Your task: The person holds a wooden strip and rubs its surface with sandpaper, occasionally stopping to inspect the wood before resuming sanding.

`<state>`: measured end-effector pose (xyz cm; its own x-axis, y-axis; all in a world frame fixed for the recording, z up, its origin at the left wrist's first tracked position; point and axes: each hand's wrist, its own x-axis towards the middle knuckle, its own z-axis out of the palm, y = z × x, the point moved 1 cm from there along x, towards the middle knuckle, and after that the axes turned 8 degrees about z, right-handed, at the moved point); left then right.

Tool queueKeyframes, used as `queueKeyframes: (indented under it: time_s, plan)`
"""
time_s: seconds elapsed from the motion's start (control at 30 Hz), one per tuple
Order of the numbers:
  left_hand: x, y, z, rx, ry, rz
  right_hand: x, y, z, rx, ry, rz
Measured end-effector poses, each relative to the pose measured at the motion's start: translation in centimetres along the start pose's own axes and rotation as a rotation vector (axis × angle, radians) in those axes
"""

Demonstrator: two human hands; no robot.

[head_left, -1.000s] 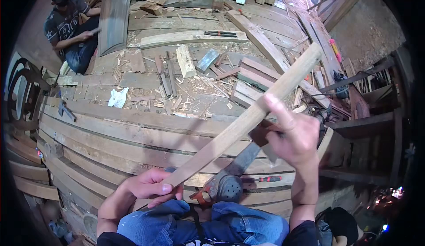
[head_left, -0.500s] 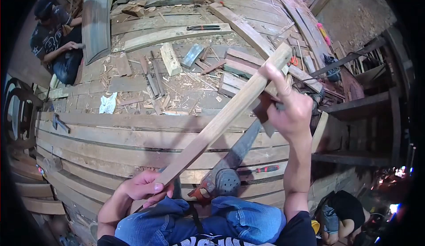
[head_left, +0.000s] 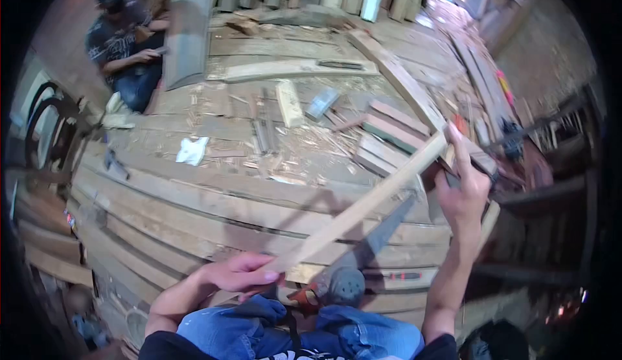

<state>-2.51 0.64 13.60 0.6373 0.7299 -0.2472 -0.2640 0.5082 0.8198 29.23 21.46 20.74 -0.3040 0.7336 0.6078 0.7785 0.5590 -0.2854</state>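
Observation:
A long squared wooden strip (head_left: 363,211) slants up to the right across my lap, above the planks. My left hand (head_left: 243,272) is closed around its near end, thumb on top. At the far end my right hand (head_left: 465,191) has its index finger stretched along the strip's tip and the other fingers curled under it. A thin pale edge shows below the strip by this hand; I cannot make out what it is. Beneath the strip lies a handsaw with a dark blade (head_left: 382,237) and an orange handle (head_left: 310,297), beside a grey perforated rounded thing (head_left: 347,285).
A red and black screwdriver (head_left: 405,275) lies on the planks (head_left: 214,211). A hammer (head_left: 115,164) is at the left. Wood offcuts (head_left: 289,103) and shavings cover the floor ahead. Another person (head_left: 126,43) works at a panel (head_left: 188,39); a dark shelf (head_left: 538,230) stands at right.
My view has swung, so the surroundings sit lower and further right. The strip's far end and my right hand are lower in view. Both hands remain on the strip.

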Motion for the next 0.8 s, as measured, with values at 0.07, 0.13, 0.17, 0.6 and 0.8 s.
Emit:
queueKeyframes:
  time_s: [0.07, 0.13, 0.17, 0.6, 0.8]
  plan:
    - [0.3, 0.5, 0.5, 0.250, 0.168, -0.053, -1.1, 0.3, 1.5, 0.070, -0.125, 0.092]
    - [0.5, -1.3, 0.0, 0.350, 0.279, -0.025, -2.6, -0.3, 3.1, -0.057, -0.321, 0.104]
    - [0.6, -2.2, -0.4, 0.495, 0.318, -0.004, -3.5, -0.3, 4.0, -0.059, -0.418, 0.090]
    - [1.3, -4.8, -1.0, 0.722, 0.467, -0.178, -9.2, 0.8, 6.7, -0.042, -0.808, 0.276]
    - [2.0, -7.0, -2.8, 0.717, 0.465, -0.195, -10.4, 1.1, 7.9, 0.080, -0.735, 0.258]
